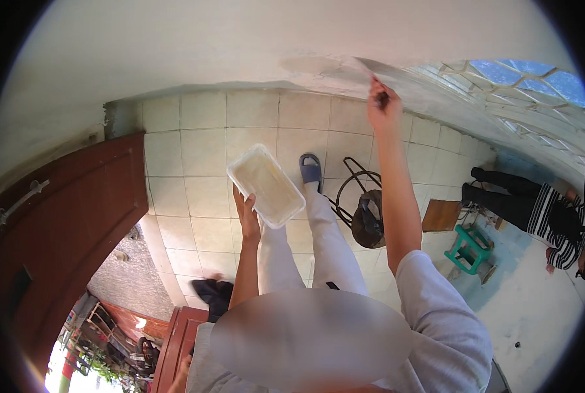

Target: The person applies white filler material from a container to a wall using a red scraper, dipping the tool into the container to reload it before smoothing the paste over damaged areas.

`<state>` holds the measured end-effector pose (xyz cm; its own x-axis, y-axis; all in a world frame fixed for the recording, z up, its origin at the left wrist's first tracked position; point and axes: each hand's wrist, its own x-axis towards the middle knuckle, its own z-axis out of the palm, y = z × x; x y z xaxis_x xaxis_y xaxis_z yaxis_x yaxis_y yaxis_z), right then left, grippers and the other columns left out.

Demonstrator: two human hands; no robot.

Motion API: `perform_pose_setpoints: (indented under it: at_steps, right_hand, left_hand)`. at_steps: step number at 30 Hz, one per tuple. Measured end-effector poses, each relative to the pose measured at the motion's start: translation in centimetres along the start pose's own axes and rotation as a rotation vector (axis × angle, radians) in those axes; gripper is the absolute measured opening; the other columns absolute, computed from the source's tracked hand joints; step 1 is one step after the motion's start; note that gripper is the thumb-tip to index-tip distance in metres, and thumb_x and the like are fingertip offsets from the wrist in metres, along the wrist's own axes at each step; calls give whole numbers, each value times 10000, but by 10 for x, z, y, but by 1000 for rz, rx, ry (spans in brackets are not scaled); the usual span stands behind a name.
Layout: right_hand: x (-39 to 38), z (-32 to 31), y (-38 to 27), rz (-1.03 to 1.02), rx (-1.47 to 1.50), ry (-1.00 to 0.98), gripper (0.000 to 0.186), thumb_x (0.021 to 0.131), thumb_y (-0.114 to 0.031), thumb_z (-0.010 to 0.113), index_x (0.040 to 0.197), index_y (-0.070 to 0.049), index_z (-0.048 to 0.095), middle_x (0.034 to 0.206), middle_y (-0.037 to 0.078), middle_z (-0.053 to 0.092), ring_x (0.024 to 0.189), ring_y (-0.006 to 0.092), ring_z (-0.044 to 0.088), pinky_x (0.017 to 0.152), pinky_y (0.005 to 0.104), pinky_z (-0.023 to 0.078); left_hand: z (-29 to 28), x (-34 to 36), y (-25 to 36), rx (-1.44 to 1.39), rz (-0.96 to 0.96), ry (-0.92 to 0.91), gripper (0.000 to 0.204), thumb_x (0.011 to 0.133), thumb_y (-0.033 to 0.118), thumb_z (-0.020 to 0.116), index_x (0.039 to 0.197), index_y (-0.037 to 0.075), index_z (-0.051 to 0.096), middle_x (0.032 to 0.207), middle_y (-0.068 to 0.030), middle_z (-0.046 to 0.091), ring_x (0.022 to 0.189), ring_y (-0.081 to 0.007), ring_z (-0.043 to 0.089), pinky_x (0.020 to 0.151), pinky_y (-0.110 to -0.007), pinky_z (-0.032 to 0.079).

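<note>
My left hand (246, 216) holds a white rectangular tray (266, 185) of pale paste from below, at about waist height. My right hand (383, 105) is raised to the white wall and grips the handle of a broad metal blade (379, 68), whose edge lies against the plaster. A darker damp patch (309, 65) shows on the wall just left of the blade. My legs in white trousers and a blue-grey sandal (310, 169) stand on pale floor tiles below.
A brown wooden door (63, 223) with a metal handle stands open at left. A black metal stand with a dark bucket (367, 219) sits by my right leg. Farther right are a brown box (442, 215), a green stool (469, 247) and a seated person in a striped top (554, 219).
</note>
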<state>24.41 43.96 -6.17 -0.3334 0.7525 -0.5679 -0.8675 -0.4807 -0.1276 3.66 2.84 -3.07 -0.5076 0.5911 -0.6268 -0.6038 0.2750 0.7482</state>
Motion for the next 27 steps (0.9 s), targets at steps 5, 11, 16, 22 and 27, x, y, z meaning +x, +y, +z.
perform_pose_setpoints:
  at_steps: [5,11,16,22,27]
  right_hand:
    - [-38,-24,-11,-100,77,22,373,925,56,471,1266,201,516,1082,227,652,815,231,688,651,254,623]
    - [8,-61,123,91,-433,56,240,973,-45,478,1140,78,597,981,110,681,859,169,678,697,229,588]
    - [59,-69,166,73,-627,443,148,961,-62,508,1053,-12,613,1070,125,705,890,190,682,663,228,568]
    - [88,-77,121,-7,-444,180,133,948,-32,510,1023,15,611,952,142,715,837,230,690,655,256,591]
    - [63,-45,46,-66,-349,241,271,956,-59,442,1020,119,636,1033,242,715,817,258,698,669,283,586]
  left_hand:
    - [8,-4,-3,-69,-9,2,885,937,392,614,1645,136,149,1626,-142,270,1479,-311,296,1177,-448,310]
    - [-11,-6,-7,3,10,11,899,931,405,618,1646,140,143,1633,-142,255,1493,-313,271,1186,-457,294]
    - [-20,-4,-9,22,-12,30,909,928,426,613,1647,144,135,1634,-148,251,1506,-333,249,1190,-483,284]
    - [-23,-2,-17,34,-33,42,919,921,424,619,1649,158,126,1637,-146,241,1500,-356,260,1178,-511,304]
    - [-24,-4,-28,38,-44,33,930,913,421,635,1649,167,127,1634,-144,246,1496,-349,273,1177,-503,309]
